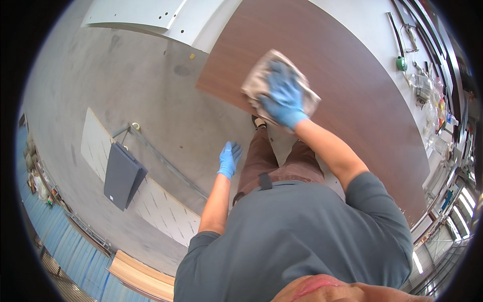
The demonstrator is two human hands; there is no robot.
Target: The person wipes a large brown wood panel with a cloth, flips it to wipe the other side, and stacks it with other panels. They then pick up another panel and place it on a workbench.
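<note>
My right hand [285, 95], in a blue glove, presses a crumpled beige cloth [308, 103] against a large brown wood-grain panel [352, 95]. Its thumb and fingers lie over the cloth, and both look slightly smeared by motion. The cloth sits close to the panel's near left edge. My left hand [230, 160], also gloved in blue, hangs beside my left leg with its fingers stretched out and holds nothing. Below it is the grey floor.
Pale panels with holes [136, 15] lie at the far left. On the left, a metal-framed cart [161, 156] carries a marbled board and dark grey folded sheets [121, 176]. A green tape measure [401, 63] and clear plastic bottles [427, 108] lie beyond the brown panel's right edge.
</note>
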